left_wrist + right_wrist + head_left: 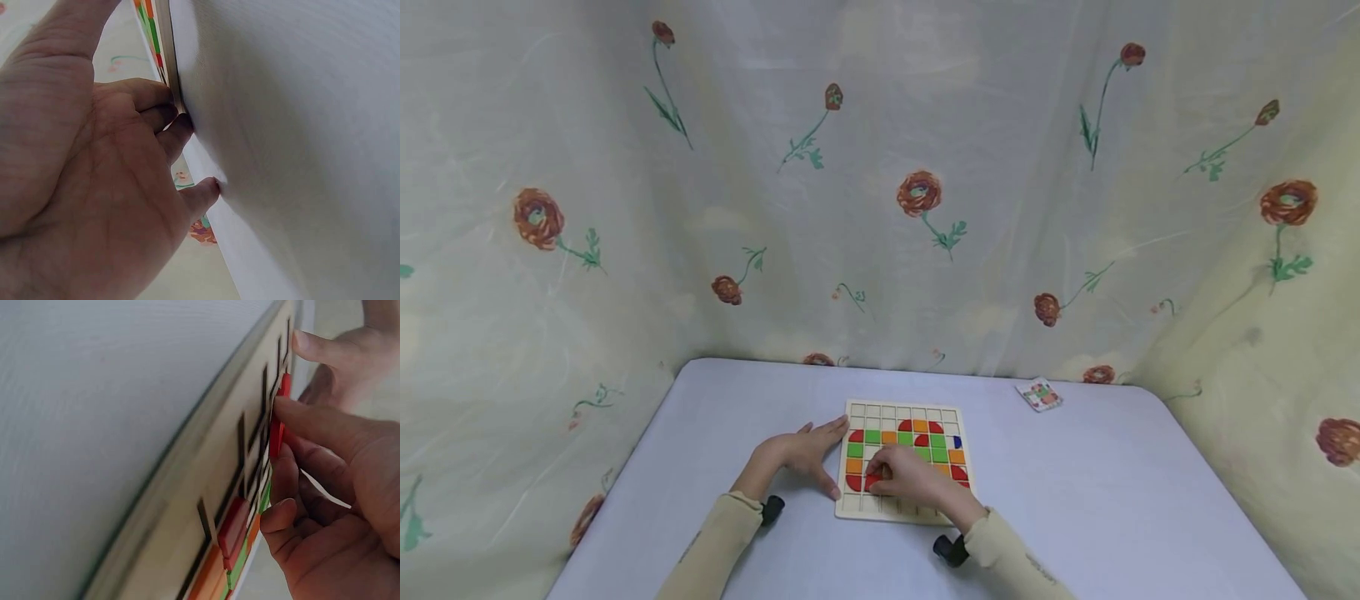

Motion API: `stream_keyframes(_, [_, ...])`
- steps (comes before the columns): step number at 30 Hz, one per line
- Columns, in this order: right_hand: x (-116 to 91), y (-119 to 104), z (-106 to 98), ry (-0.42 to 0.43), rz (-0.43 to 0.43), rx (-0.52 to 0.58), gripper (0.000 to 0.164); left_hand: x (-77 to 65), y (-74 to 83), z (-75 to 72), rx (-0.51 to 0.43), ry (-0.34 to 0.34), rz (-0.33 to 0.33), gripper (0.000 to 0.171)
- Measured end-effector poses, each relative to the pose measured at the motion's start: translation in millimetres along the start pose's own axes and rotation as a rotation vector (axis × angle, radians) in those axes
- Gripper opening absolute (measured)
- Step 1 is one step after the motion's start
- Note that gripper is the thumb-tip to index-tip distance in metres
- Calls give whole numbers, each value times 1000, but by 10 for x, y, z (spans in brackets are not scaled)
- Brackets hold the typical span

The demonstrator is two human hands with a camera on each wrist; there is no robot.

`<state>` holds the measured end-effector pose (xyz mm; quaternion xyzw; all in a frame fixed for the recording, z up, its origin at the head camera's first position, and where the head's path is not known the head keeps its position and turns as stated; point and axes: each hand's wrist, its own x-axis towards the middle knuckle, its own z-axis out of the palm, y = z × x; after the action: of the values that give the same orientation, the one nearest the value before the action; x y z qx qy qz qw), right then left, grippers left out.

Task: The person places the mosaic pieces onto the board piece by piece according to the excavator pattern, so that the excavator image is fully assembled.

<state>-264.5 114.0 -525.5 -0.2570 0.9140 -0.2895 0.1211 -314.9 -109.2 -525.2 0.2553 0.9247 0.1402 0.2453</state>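
Note:
A wooden grid board (880, 411) lies on the table, several of its cells filled with red, green, orange and blue pieces. My right hand (921, 483) is over the board's lower left part. Its thumb and fingers pinch a red piece (277, 434) at the grid, beside another red quarter-round piece (853, 482). My left hand (808, 454) rests along the board's left edge with fingers spread. Its fingertips touch the board's side (165, 37), and the thumb lies by the near left corner. The right hand and forearm cover part of the grid.
A small card (1040, 394) with a coloured pattern lies at the table's back right. Black wrist cameras sit on the left (772, 510) and right (952, 550) wrists. A flowered curtain (880, 317) hangs behind and beside the white table (1112, 492).

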Motion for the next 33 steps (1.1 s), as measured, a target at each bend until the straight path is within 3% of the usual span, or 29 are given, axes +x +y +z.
stream_keyframes(9, [36,11,-8,-8,24,24,18,11,2,0,5,11,15,120])
stream_keyframes(18, [-5,15,-16,-15,-17,-82,23,12,30,14,-3,4,12,120])
stream_keyframes(33, [-58,-9,-32,-25,-44,-51,22,5,33,18,-8,3,-9,122])
